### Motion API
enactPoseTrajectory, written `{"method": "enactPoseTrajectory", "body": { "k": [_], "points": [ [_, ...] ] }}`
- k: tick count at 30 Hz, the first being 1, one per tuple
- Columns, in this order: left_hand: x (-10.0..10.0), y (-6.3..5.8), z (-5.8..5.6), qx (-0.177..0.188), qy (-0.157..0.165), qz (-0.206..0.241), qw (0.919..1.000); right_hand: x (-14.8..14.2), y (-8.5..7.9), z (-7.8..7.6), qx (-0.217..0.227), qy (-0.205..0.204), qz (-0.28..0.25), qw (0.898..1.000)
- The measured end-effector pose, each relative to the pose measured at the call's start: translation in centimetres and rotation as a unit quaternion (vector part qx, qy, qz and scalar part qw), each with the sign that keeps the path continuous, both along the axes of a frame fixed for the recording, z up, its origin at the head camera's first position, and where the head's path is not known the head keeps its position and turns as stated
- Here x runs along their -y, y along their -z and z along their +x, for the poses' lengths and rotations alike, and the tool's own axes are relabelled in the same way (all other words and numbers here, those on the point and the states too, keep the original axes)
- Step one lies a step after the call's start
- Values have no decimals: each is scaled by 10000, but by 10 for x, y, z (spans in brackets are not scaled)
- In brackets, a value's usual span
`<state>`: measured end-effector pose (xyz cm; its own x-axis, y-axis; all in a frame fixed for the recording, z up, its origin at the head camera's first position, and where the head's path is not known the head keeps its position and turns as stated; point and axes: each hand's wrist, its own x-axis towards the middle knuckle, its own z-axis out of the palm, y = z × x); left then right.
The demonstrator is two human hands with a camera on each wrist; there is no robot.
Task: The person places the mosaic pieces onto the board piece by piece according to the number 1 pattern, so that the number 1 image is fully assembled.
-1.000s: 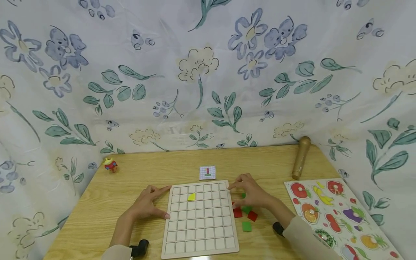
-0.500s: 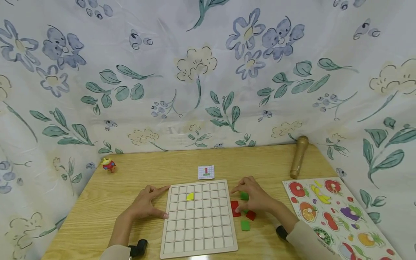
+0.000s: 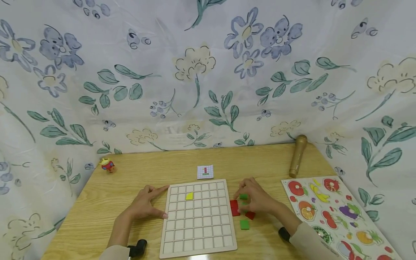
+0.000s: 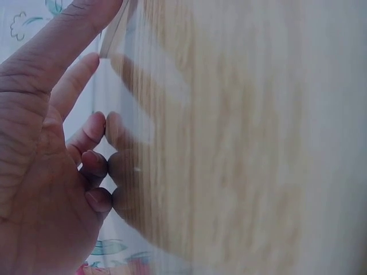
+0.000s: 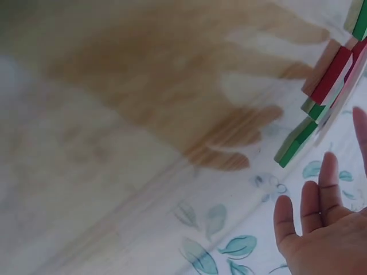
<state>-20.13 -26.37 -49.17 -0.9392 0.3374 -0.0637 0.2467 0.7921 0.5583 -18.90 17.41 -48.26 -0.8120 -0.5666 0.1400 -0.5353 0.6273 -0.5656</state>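
Note:
A pale wooden grid board (image 3: 198, 224) lies on the table in the head view, with one yellow tile (image 3: 189, 196) in a cell near its upper left. My left hand (image 3: 146, 206) touches the board's left edge with extended thumb and index finger; its other fingers bend toward the tabletop in the left wrist view. To the right of the board, my right hand (image 3: 256, 198) hovers over a loose group of tiles, partly hiding them. Among these are red tiles (image 3: 234, 208), a green tile (image 3: 245, 224) and another green tile (image 5: 295, 143). Its fingers are relaxed, holding nothing.
A small card (image 3: 205, 172) with a coloured grid pattern lies behind the board. A toy figure (image 3: 107, 165) stands at the back left. At the right are a brown microphone-shaped object (image 3: 298, 157) and a fruit-picture board (image 3: 292, 209). A floral curtain (image 3: 182, 119) hangs behind.
My right hand has left the board's right edge and shifted right over the loose tiles. My left hand stays at the left edge. The head view has drifted slightly.

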Motion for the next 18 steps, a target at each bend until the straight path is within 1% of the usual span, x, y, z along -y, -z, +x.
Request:
{"method": "enactPoseTrajectory", "body": {
  "k": [6,12,18],
  "points": [
    [0,-2,1,82,-3,22,10000,0,0,8,-28,-280,27,9996],
    [0,-4,2,89,-5,22,10000,1,-3,11,-8,-338,82,9994],
    [0,-4,2,137,-8,71,9999,0,-2,12,-4,-301,198,9993]
  ]
}}
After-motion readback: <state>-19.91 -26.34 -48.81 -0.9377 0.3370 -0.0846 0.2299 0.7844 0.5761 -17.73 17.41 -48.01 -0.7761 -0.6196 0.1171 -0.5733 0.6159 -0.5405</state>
